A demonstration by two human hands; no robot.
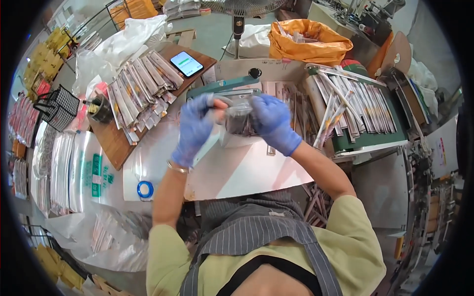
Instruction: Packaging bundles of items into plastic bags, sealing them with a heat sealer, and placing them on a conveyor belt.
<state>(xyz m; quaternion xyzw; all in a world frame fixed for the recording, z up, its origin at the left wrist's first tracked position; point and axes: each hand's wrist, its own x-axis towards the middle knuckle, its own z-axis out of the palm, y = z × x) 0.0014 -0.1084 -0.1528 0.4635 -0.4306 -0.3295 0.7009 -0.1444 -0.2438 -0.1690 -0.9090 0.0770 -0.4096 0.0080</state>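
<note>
Both my hands wear blue gloves and are raised over the white work table (247, 172). Between them is a see-through plastic bag (240, 109) with something dark in or behind it. My right hand (277, 123) is closed on the bag's right side. Close to its left side is my left hand (193, 126), whose fingers are smeared by motion; bare fingertips show past the glove. Whether the left fingers grip the plastic I cannot tell. Just beyond the hands stands a green bench device (217, 88) with a black knob, partly hidden by them.
Slim printed packets (143, 86) lie on a brown board (111, 143) at left, beside a lit phone (186, 64). More packets (368, 108) fill a green tray (345, 143) at right. A blue tape roll (145, 189) sits near the table's front. Behind are an orange sack (311, 47) and a fan (238, 27).
</note>
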